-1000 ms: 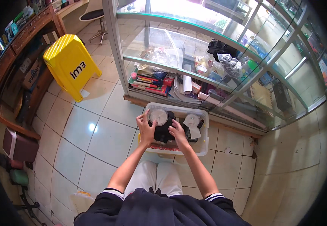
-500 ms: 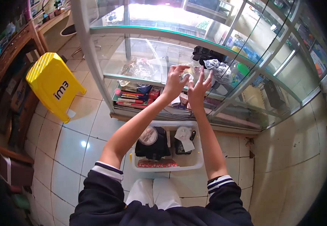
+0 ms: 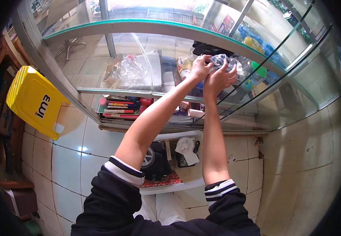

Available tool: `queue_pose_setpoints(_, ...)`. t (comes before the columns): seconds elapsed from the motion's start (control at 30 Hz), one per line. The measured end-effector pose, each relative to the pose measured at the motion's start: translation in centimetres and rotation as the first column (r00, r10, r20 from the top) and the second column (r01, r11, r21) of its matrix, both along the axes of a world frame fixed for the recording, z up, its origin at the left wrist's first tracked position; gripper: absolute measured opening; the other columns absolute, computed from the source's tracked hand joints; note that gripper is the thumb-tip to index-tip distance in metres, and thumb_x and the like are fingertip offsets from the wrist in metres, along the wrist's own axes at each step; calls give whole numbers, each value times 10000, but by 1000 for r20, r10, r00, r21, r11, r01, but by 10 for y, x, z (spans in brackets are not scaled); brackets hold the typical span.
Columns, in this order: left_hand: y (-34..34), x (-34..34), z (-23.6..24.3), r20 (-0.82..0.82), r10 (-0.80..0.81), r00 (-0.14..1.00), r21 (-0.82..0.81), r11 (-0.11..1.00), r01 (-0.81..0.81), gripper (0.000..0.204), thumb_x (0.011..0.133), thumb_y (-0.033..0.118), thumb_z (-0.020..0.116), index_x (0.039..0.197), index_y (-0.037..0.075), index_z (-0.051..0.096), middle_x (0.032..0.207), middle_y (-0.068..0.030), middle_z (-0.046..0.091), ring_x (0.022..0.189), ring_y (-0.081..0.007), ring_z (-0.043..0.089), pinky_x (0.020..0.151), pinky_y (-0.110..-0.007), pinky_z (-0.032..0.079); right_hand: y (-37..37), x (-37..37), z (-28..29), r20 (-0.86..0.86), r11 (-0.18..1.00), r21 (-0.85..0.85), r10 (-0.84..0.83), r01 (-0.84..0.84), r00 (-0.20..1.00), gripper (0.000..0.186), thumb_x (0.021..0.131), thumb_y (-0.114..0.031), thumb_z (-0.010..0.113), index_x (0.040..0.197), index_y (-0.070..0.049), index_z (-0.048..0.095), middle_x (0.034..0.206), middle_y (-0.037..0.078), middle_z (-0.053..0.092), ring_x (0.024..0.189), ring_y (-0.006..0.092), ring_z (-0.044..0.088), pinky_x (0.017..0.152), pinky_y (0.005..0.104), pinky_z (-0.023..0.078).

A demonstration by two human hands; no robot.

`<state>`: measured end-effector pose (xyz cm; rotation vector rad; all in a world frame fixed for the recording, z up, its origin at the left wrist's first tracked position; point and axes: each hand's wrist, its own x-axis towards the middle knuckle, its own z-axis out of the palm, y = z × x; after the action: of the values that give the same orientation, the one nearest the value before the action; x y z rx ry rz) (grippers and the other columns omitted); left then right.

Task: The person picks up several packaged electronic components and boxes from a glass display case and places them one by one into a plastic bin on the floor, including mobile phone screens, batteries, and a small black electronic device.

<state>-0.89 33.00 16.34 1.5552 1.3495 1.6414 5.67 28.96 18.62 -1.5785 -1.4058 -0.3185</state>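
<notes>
Both my arms reach up and forward into an open glass display cabinet [image 3: 151,27]. My left hand [image 3: 200,67] and my right hand [image 3: 217,78] grip a dark item wrapped in clear crinkled plastic [image 3: 221,61] at the level of the middle glass shelf [image 3: 131,91]. Below my arms, on the floor, stands a white plastic bin [image 3: 178,185] with a black round object [image 3: 154,161] and small white items inside.
A yellow plastic stool [image 3: 35,100] stands on the white tiled floor at the left. Books and boxes [image 3: 119,108] are stacked on the cabinet's bottom shelf. Plastic bags [image 3: 129,72] lie on the middle shelf. Wooden furniture [image 3: 9,129] lines the far left.
My hands left the white bin on the floor, rose with a plastic-wrapped item, and moved further right and deeper into the glass cabinet. My view tilted upward.
</notes>
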Motion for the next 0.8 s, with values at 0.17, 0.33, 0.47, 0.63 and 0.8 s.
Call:
queue_pose_setpoints(0.17, -5, 0, -4, -34, 10, 999, -120, 993, -14, 252, 763, 176, 561, 952, 13, 525, 844, -113, 569, 806, -154, 551, 668, -254, 454, 5, 11, -4, 57, 990, 133, 41, -48, 998, 213, 658, -9, 544, 867, -51, 550, 1051, 141, 387, 981, 303, 336, 832, 393, 312)
queue_pose_setpoints(0.33, -37, -10, 3, 292, -172, 941, -89, 974, 206, 239, 796, 168, 524, 972, 21, 455, 959, -98, 507, 815, -151, 541, 678, -251, 464, -17, 7, 2, -20, 971, 153, 190, -185, 982, 174, 674, -4, 524, 839, -54, 547, 1005, 138, 395, 967, 298, 346, 828, 394, 303)
queue_pose_setpoints(0.47, -87, -23, 15, 569, -262, 780, -88, 923, 375, 258, 815, 152, 487, 1012, 31, 373, 962, -77, 464, 881, -161, 517, 717, -259, 464, -55, 0, 8, -46, 920, 223, 341, -323, 939, 156, 690, -7, 510, 832, -60, 549, 969, 133, 409, 957, 292, 357, 836, 399, 287)
queue_pose_setpoints(0.63, -157, -36, 20, 712, -297, 636, 23, 916, 401, 258, 821, 231, 434, 984, 39, 377, 972, -57, 376, 923, -217, 492, 785, -313, 443, -112, -1, 11, -43, 811, 264, 551, -523, 833, 123, 712, -6, 511, 822, -56, 538, 920, 111, 426, 930, 268, 374, 798, 376, 313)
queue_pose_setpoints(0.8, -221, -40, 26, 720, -79, 689, -118, 965, 235, 583, 722, 382, 584, 1097, 21, 324, 997, -79, 413, 811, -173, 490, 700, -302, 454, -174, 14, -1, -30, 649, 272, 744, -711, 667, 144, 688, 29, 538, 798, -63, 549, 859, 88, 443, 878, 250, 421, 747, 344, 357)
